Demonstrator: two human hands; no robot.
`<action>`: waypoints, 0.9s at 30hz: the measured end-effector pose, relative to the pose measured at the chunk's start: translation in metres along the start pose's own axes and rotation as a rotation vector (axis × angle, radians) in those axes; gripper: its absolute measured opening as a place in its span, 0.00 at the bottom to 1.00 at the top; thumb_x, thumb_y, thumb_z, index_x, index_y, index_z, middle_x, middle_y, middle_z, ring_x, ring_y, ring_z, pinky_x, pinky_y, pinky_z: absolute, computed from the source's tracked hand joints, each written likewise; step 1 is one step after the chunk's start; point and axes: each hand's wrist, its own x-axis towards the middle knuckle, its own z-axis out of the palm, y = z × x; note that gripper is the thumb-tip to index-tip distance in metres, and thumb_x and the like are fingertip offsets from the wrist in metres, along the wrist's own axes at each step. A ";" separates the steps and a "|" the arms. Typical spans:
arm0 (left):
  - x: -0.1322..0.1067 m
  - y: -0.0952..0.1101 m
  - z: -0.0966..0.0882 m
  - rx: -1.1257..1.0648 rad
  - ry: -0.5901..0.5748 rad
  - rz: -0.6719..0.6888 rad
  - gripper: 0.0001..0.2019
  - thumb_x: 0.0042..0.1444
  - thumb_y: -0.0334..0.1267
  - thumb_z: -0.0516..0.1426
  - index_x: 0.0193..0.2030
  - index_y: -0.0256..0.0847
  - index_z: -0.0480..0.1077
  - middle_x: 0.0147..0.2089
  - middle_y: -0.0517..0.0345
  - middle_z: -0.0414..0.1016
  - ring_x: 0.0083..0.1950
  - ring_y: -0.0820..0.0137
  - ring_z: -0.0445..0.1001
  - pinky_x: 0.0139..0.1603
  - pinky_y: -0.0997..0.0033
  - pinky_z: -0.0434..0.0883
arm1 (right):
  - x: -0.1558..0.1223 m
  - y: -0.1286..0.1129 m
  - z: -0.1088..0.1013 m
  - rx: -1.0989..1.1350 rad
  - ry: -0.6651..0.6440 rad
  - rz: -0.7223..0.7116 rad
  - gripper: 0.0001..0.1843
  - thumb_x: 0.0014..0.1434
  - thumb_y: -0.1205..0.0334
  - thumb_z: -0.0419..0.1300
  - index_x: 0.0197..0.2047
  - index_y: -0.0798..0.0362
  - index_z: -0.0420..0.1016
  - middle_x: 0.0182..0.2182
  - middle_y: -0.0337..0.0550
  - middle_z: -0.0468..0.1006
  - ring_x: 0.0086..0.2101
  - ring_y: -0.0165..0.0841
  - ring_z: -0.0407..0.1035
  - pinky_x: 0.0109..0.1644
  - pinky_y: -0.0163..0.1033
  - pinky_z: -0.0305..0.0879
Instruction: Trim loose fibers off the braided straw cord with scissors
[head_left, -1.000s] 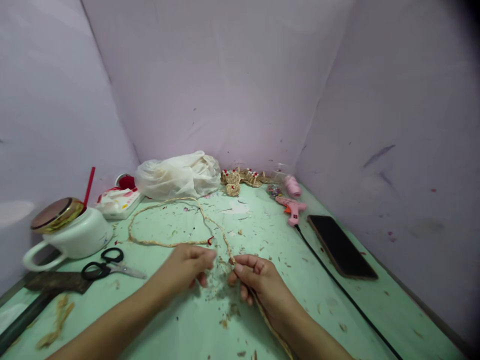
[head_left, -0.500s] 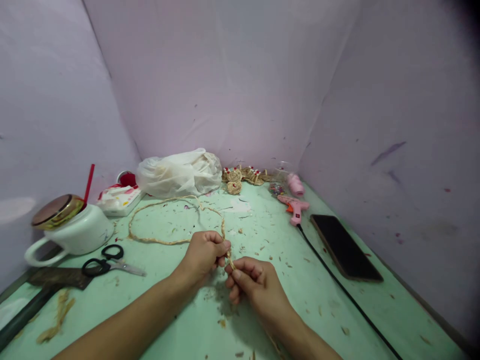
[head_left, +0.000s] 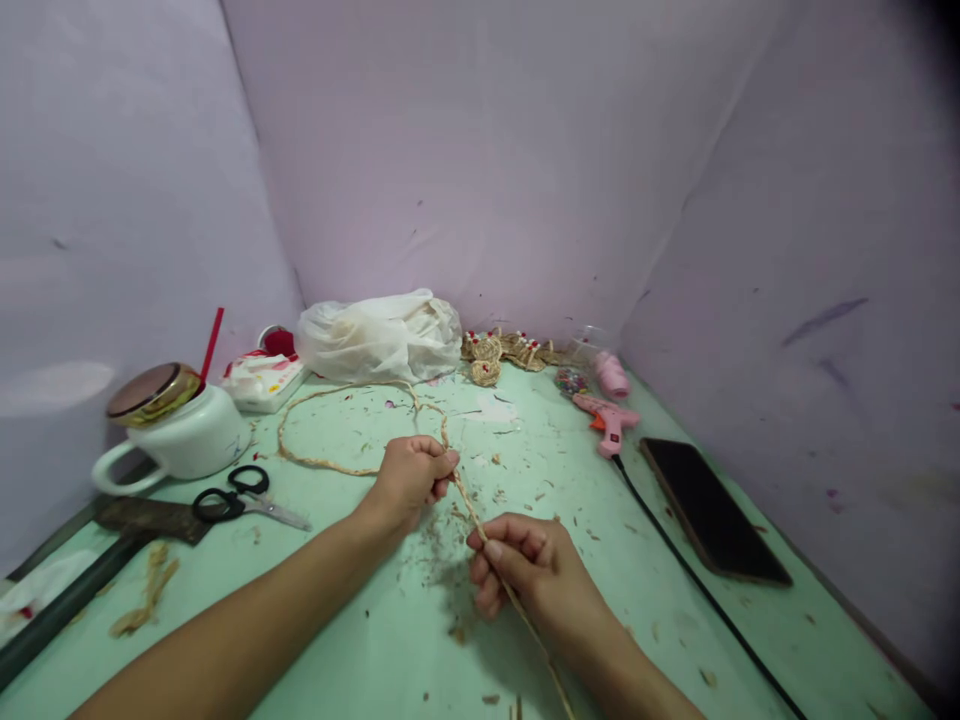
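A long tan braided fibre cord (head_left: 315,462) loops across the green table (head_left: 360,620) and runs back between both hands. My left hand (head_left: 409,480) is closed, pinching the cord at about the middle of the table. My right hand (head_left: 525,565) is closed on the same cord a short way nearer me, thumb pressed on top. A short stretch of cord is taut between the two hands, and the cord's tail runs off under my right wrist toward the frame's bottom edge.
Black-handled scissors (head_left: 240,500), a white mug with a gold lid (head_left: 176,430) and a dark blade (head_left: 142,518) lie at left. A plastic bag (head_left: 379,338) and small woven pieces (head_left: 499,352) sit at the back. A pink glue gun (head_left: 609,420), its black cable and a phone (head_left: 712,510) lie right.
My left hand has closed onto the cord and moved away from my right hand, drawing a short length of cord taut between them. The camera view has shifted slightly.
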 end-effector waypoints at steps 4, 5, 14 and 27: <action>0.003 -0.005 0.000 -0.033 -0.051 0.006 0.11 0.41 0.37 0.57 0.16 0.37 0.59 0.10 0.67 0.58 0.11 0.82 0.53 0.13 0.81 0.48 | -0.001 0.000 0.003 0.028 0.048 0.010 0.16 0.38 0.56 0.66 0.26 0.59 0.71 0.17 0.40 0.73 0.14 0.26 0.65 0.19 0.33 0.61; 0.003 -0.006 -0.002 -0.041 -0.082 -0.003 0.11 0.41 0.39 0.57 0.18 0.36 0.61 0.12 0.65 0.61 0.12 0.82 0.54 0.13 0.81 0.49 | 0.000 -0.001 0.002 0.051 0.064 0.025 0.16 0.37 0.57 0.67 0.26 0.59 0.71 0.18 0.41 0.74 0.15 0.26 0.65 0.20 0.33 0.61; -0.019 -0.006 0.006 0.034 -0.287 -0.082 0.12 0.38 0.42 0.61 0.20 0.34 0.65 0.15 0.64 0.63 0.13 0.83 0.54 0.12 0.81 0.46 | 0.006 -0.003 -0.005 0.079 0.118 0.053 0.19 0.32 0.60 0.69 0.27 0.60 0.70 0.18 0.42 0.75 0.17 0.26 0.66 0.22 0.33 0.63; -0.016 0.000 0.003 0.008 -0.277 0.045 0.11 0.40 0.41 0.58 0.20 0.37 0.62 0.11 0.68 0.58 0.13 0.83 0.52 0.15 0.79 0.48 | 0.000 -0.007 -0.008 0.047 -0.014 0.000 0.15 0.40 0.58 0.66 0.30 0.59 0.73 0.20 0.41 0.76 0.14 0.23 0.64 0.19 0.30 0.60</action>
